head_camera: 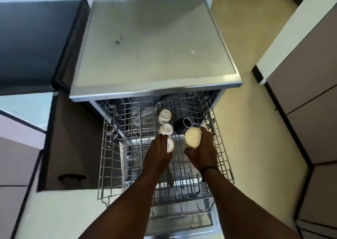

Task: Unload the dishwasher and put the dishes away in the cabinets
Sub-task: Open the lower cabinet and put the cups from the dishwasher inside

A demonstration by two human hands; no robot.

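The dishwasher's upper wire rack (109,147) is pulled out below me. My left hand (159,152) is closed around a small white cup (170,145) over the rack's middle. My right hand (202,150) grips a cream bowl (193,136), its underside facing up. Two more white cups (165,116) (166,129) lie in a row at the back of the rack, just beyond my left hand. A dark mug (182,125) with a white rim lies on its side next to them, behind the cream bowl.
The dishwasher's steel top (151,43) juts out above the rack. A dark cabinet door (73,144) with a black handle stands open at the left. Brown cabinets (306,102) line the right side, with pale floor (246,129) between. The lower rack (191,207) shows beneath.
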